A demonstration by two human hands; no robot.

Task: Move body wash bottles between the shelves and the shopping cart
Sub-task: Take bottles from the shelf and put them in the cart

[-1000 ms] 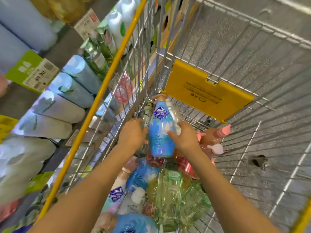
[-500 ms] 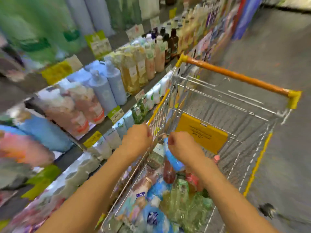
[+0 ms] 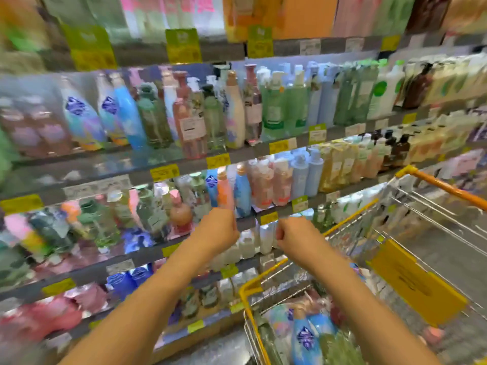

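Both my arms reach up from the cart toward the shelves. My left hand point(image 3: 218, 229) is curled, its back to the camera, right below an orange bottle point(image 3: 224, 192) and a blue bottle point(image 3: 243, 194) on the middle shelf point(image 3: 247, 224). Blur hides whether it grips either one. To its right, my right hand point(image 3: 295, 234) is also curled in front of the shelf edge, and what its fingers enclose is hidden. Several body wash bottles lie in the shopping cart point(image 3: 253, 285) at lower right, among them a blue one point(image 3: 305, 338).
Rows of blurred bottles fill the shelves across the whole left and top. The cart's orange handle point(image 3: 445, 189) and a yellow sign panel point(image 3: 411, 283) are at right. Grey floor shows beyond the cart at far right.
My view has swung up from the cart to the shelves. Both hands have risen out of the cart to shelf height. The blue bottle seen in my right hand is no longer visible there.
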